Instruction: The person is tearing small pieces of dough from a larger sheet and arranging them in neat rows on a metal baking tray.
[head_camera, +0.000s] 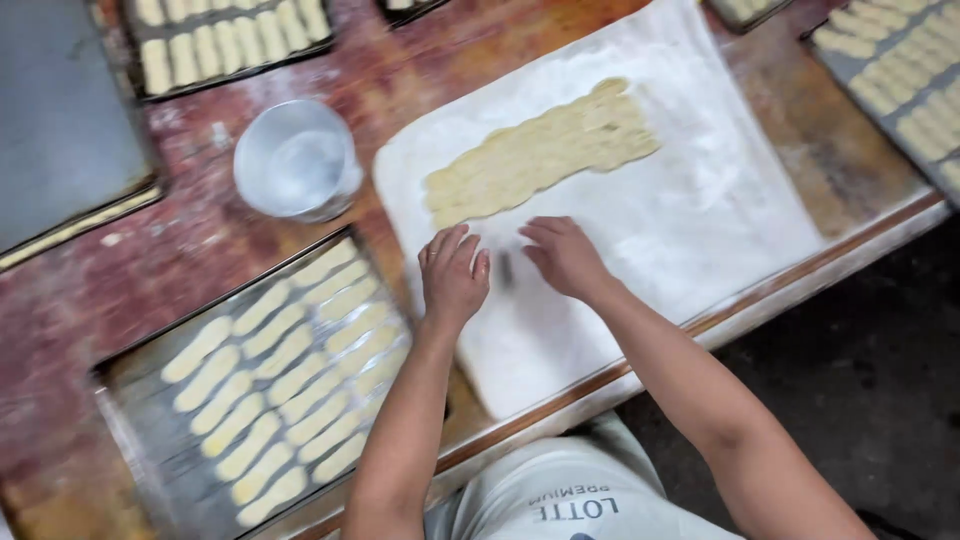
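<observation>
A white floured cloth (700, 200) covers the wooden table, and a row of pale flat dough strips (540, 150) lies across it. My left hand (452, 272) rests palm down on the cloth just below the strips, fingers apart. Beside it, my right hand (562, 255) is also palm down on the cloth, fingers slightly curled. A small dark object (506, 268) lies between the two hands; I cannot tell what it is. Neither hand holds anything that I can see.
A metal baking tray (150, 440) with several rows of dough fingers sits at the front left. A clear plastic bowl (297, 160) stands behind it. More trays of dough pieces (225, 40) (900, 80) are at the back left and right. The table's front edge (760, 300) runs diagonally.
</observation>
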